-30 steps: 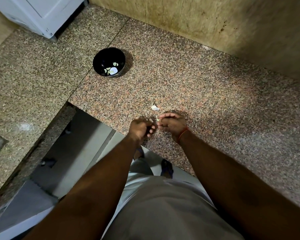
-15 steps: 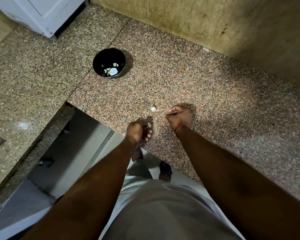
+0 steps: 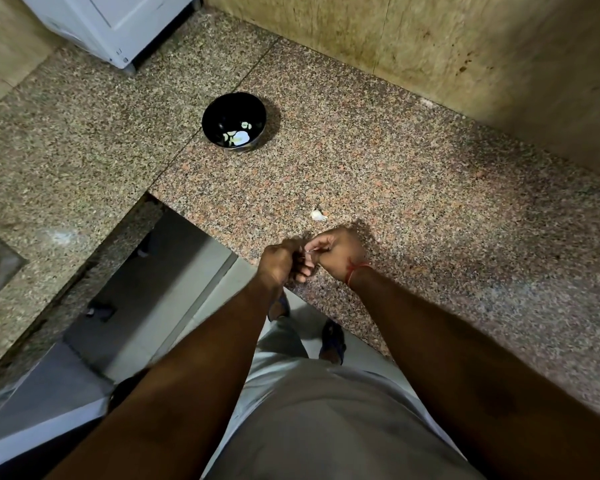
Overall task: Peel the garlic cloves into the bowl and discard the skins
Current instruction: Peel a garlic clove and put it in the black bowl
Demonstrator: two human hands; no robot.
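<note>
Barely visible, pale garlic clove (image 3: 307, 251) pinched between curled left hand (image 3: 280, 261) and right hand (image 3: 336, 252).

open counter (image 3: 378, 161) between bowl (image 3: 234, 123) and loose clove (image 3: 318, 215); wall (image 3: 430, 46) behind.

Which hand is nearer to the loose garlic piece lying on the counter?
The right hand. It is just below the garlic piece, slightly to the right. The left hand is farther, below and to the left of it. Neither touches it.

No legible text or labels.
</note>
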